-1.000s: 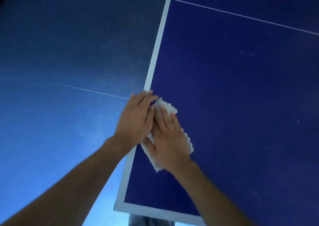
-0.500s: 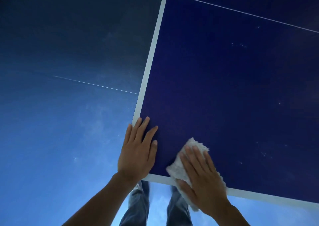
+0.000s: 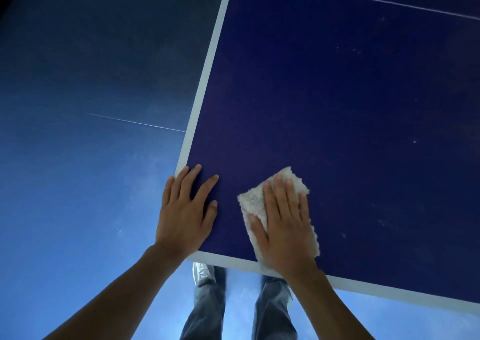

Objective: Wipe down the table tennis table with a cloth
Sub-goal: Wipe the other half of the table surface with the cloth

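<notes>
The dark blue table tennis table (image 3: 337,105) fills the upper right, with white border lines along its left side and near end. Its near left corner lies under my left hand (image 3: 185,215), which rests flat with straight fingers spread on the surface. A fluffy white cloth (image 3: 253,200) lies on the table just inside the near end line. My right hand (image 3: 284,225) presses flat on the cloth, fingers straight, covering most of it. Small pale specks dot the table surface to the right.
A blue floor (image 3: 78,157) with a thin white line lies left of and below the table. My legs in grey jeans (image 3: 207,306) and a white shoe (image 3: 200,272) show under the near table edge.
Both hands came back along the left edge to the near corner. The right hand then slid the cloth to the right, away from the left hand, along the near end line.
</notes>
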